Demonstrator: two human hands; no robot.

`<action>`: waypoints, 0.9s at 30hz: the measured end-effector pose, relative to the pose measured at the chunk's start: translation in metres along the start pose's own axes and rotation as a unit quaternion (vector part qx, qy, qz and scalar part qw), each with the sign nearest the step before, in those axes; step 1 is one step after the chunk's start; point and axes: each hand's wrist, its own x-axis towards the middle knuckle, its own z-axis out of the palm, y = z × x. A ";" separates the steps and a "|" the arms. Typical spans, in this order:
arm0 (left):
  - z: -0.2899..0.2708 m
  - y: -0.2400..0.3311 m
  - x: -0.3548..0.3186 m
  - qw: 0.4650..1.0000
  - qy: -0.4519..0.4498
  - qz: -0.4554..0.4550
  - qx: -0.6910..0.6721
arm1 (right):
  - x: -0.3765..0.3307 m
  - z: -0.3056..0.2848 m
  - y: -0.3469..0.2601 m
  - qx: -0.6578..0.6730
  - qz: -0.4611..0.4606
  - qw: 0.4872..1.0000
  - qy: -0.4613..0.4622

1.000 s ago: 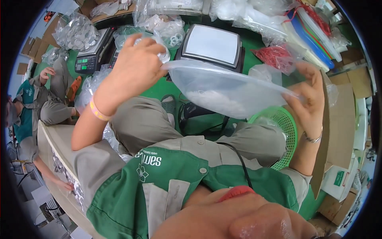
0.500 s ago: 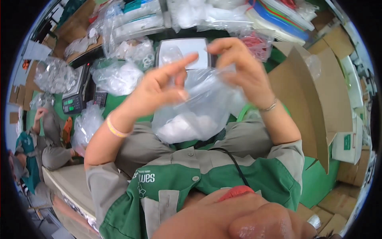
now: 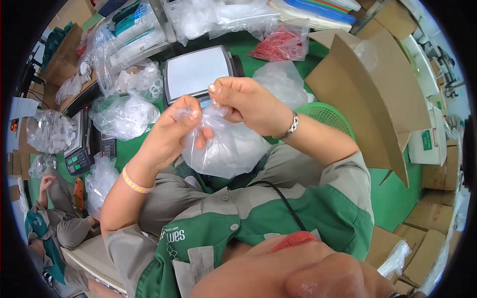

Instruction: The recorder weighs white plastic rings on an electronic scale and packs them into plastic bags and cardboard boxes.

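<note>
A clear plastic bag [image 3: 226, 151] with white contents hangs above my lap, its top gathered into a narrow neck. My left hand [image 3: 181, 129] is closed at the left side of this neck, thumb and fingers pinching the plastic. My right hand [image 3: 248, 104] is closed at the neck's right side, thumb against the curled fingers. The fingertips of the two hands are close together but apart. What the white contents are, I cannot make out through the plastic. Just beyond my hands stands a scale with a white platform [image 3: 196, 72].
Beyond my right forearm are a green mesh basket [image 3: 328, 119], an open cardboard box [image 3: 360, 94], a bag of white stuff [image 3: 280, 82] and a bag of red pieces [image 3: 283, 44]. Leftward lie filled bags [image 3: 126, 116], a calculator [image 3: 108, 147] and another scale [image 3: 77, 161]. A co-worker [image 3: 64, 211] sits far left.
Both hands, earlier spread apart and blurred above the bag, have come down and together at its top. The bag's loose upper part is now bunched into a neck. The whole view has shifted.
</note>
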 end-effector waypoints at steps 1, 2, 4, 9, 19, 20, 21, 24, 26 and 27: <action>0.001 0.000 0.002 1.000 0.017 0.005 -0.018 | -0.005 0.013 -0.002 -0.094 -0.085 0.991 0.048; 0.002 -0.001 0.003 0.999 0.021 0.018 -0.038 | -0.003 0.011 0.004 -0.337 -0.287 0.895 0.047; 0.004 -0.004 0.003 0.997 0.047 0.023 -0.053 | -0.006 0.017 0.012 -0.616 -0.506 0.602 0.048; 0.007 -0.007 -0.003 0.991 0.052 0.082 0.092 | -0.004 0.008 0.006 -0.532 -0.443 0.721 0.009; -0.008 0.005 -0.009 0.670 0.208 0.413 0.581 | 0.006 0.005 0.024 -0.439 -0.163 0.870 -0.154; -0.008 0.006 -0.012 0.669 0.211 0.412 0.582 | 0.004 0.006 0.020 -0.306 -0.103 0.928 -0.187; -0.009 0.007 -0.016 0.666 0.180 0.425 0.585 | 0.003 0.006 0.018 -0.164 -0.039 0.962 -0.212; 0.004 0.015 -0.017 0.592 0.131 0.447 0.658 | 0.008 0.008 0.019 -0.169 -0.078 0.971 -0.152; 0.009 0.018 -0.011 0.513 0.123 0.469 0.708 | 0.003 0.014 0.016 -0.268 -0.134 0.949 -0.098; 0.008 0.016 -0.011 0.514 0.125 0.466 0.709 | -0.002 0.015 0.013 -0.326 -0.170 0.928 -0.056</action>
